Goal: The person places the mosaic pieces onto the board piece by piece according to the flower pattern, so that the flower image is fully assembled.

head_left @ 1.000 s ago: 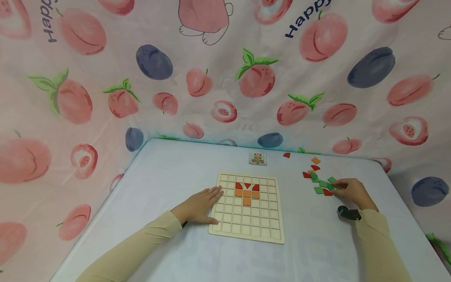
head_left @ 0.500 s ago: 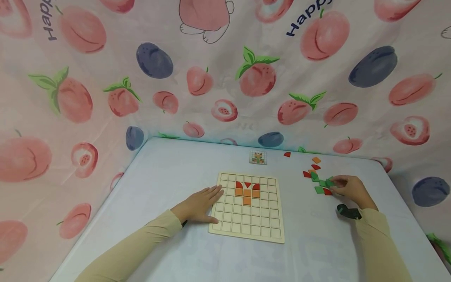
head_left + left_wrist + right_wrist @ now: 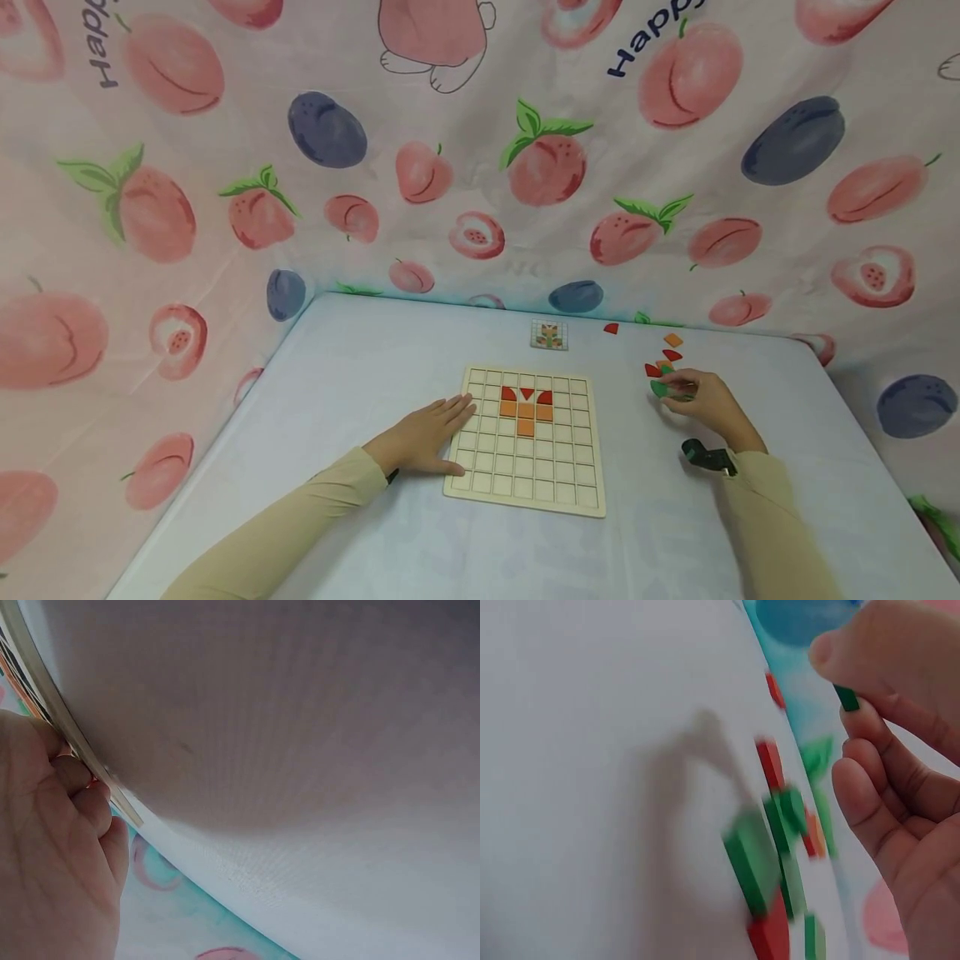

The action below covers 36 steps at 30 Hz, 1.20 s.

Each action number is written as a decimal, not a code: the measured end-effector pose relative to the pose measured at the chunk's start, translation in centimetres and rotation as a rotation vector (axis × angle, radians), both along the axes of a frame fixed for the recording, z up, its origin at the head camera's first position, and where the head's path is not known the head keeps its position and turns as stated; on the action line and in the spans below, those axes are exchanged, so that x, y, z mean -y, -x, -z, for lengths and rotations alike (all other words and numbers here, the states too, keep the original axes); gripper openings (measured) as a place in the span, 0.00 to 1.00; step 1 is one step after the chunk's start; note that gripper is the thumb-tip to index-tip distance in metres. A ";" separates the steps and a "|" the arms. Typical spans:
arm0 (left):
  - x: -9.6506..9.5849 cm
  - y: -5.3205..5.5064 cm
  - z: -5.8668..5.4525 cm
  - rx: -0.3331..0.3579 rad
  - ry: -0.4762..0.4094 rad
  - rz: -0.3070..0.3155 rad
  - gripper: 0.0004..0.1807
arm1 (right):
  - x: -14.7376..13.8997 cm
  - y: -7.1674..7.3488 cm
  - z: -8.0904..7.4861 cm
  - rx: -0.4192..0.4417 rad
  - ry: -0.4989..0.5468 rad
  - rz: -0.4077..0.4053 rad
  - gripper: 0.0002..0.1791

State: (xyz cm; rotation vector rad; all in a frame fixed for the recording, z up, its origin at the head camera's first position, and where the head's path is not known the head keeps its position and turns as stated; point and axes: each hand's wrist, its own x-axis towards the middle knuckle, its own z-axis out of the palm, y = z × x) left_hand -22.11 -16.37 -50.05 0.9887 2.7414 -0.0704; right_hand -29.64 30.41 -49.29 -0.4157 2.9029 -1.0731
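My left hand (image 3: 423, 437) lies with spread fingers on the left edge of a pale wooden grid board (image 3: 555, 471). In the left wrist view, its fingers (image 3: 94, 806) touch the board's rim (image 3: 79, 742). Two red quarter-round tiles, a red triangle tile (image 3: 527, 394) and several orange square tiles (image 3: 526, 428) sit in the board's upper cells. Right of the board, my right hand (image 3: 708, 407) pinches a small green tile (image 3: 658, 388) between thumb and fingers. The right wrist view shows this green tile (image 3: 846, 697) edge-on, raised above the table; its full shape is partly covered.
Loose tiles lie right of the board, including a red tile (image 3: 653, 370), an orange tile (image 3: 673, 340) and several green tiles (image 3: 750, 859), partly hidden by the right hand. A small pattern card (image 3: 550, 335) lies behind the board. A fruit-print cloth (image 3: 480, 192) hangs at the back.
My right hand has picked a green tile from the loose pile and moved left with it towards the board. The left hand and the board stay where they were.
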 end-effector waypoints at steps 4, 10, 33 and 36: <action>0.1 -0.1 -0.1 0.002 -0.030 0.014 0.55 | 2.2 -0.4 0.1 -0.050 0.024 -0.065 0.17; 0.2 0.0 0.3 -0.012 -0.040 0.033 0.56 | 5.6 -0.9 0.2 -0.037 0.054 -0.128 0.16; 0.2 0.2 0.5 0.000 -0.010 0.006 0.56 | 16.9 -1.3 0.2 0.014 0.170 -0.498 0.12; 0.2 0.3 0.6 -0.006 -0.010 0.005 0.56 | 17.8 -1.3 0.3 0.012 0.138 -0.524 0.12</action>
